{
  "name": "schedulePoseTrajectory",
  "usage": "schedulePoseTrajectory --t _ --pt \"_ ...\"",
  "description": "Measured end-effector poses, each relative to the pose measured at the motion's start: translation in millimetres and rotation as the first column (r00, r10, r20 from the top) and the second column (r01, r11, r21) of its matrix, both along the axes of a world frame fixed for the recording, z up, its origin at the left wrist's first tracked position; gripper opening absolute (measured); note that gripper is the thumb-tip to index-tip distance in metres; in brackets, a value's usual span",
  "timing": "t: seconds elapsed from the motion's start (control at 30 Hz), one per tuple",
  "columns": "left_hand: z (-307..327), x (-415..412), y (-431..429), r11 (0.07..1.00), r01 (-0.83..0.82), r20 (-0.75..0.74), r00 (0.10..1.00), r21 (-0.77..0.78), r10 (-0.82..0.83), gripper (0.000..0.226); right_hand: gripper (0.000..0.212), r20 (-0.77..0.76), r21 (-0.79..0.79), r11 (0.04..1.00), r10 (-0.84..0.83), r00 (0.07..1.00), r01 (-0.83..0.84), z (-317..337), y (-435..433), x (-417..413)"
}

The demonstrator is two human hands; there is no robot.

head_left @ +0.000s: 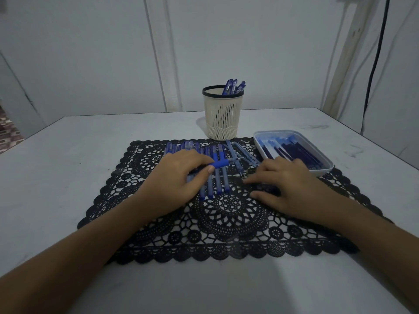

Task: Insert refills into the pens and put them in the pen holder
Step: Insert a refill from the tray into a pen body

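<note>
the white table (pixel 68 159) holds a black lace mat (pixel 226 225). a cream plastic pen holder (pixel 223 118) stands at the mat's far edge, near a white tray (pixel 323 172). the left hand (pixel 179 177) grips a blue pen (pixel 221 164) above loose pens (pixel 218 184). the right hand (pixel 292 186) rests bent on the mat; whether it holds anything is unclear.

place: likely home room | cues: lace placemat (pixel 226 234), white table (pixel 68 166), panelled wall (pixel 90 53), hanging cable (pixel 374 64)
</note>
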State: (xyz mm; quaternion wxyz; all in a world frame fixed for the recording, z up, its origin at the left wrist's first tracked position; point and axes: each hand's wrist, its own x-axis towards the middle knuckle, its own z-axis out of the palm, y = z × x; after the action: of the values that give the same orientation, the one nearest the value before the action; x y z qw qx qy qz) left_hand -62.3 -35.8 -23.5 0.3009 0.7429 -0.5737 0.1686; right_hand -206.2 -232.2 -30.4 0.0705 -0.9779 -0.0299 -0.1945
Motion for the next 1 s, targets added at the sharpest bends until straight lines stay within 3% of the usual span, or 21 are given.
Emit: schedulePoseTrajectory --t 0.13,0.17,0.23,0.3,0.37,0.63,1.0 --pt "-0.9 -0.1 0.2 1.000 0.000 -0.003 1.000 0.015 0.000 0.036 0.015 0.067 -0.071 0.997 0.028 0.997 -0.023 -1.3 3.9 4.0" --pt "-1.1 -0.2 0.4 1.000 0.002 -0.002 1.000 0.015 -0.002 0.036 0.014 0.068 -0.007 1.000 0.030 0.997 -0.029 -0.2 4.5 4.0" --pt "-1.4 -0.8 0.4 1.000 0.007 -0.010 1.000 0.012 -0.006 0.036 0.014 0.082 0.279 0.960 0.012 0.997 -0.034 6.0 6.9 2.1" --pt "-2.0 -1.4 -0.2 1.000 0.011 -0.018 1.000 0.008 -0.011 0.036 0.014 0.128 0.551 0.833 -0.034 0.991 -0.043 11.3 9.5 0.8" --pt "-2.6 -2.7 -1.0 1.000 0.015 -0.024 1.000 0.011 -0.015 0.035 0.014 0.182 0.655 0.753 -0.084 0.980 -0.057 13.9 10.3 1.3" --pt "-1.0 -6.7 -1.3 1.000 0.018 -0.019 1.000 0.021 -0.018 0.034 0.015 0.199 0.712 0.697 -0.078 0.977 -0.089 14.4 11.9 2.0" --pt "4.4 -18.9 -3.2 0.998 0.042 0.034 0.998 0.055 -0.044 0.034 0.010 0.114 0.682 0.728 -0.007 0.993 -0.073 16.7 21.7 -0.5"
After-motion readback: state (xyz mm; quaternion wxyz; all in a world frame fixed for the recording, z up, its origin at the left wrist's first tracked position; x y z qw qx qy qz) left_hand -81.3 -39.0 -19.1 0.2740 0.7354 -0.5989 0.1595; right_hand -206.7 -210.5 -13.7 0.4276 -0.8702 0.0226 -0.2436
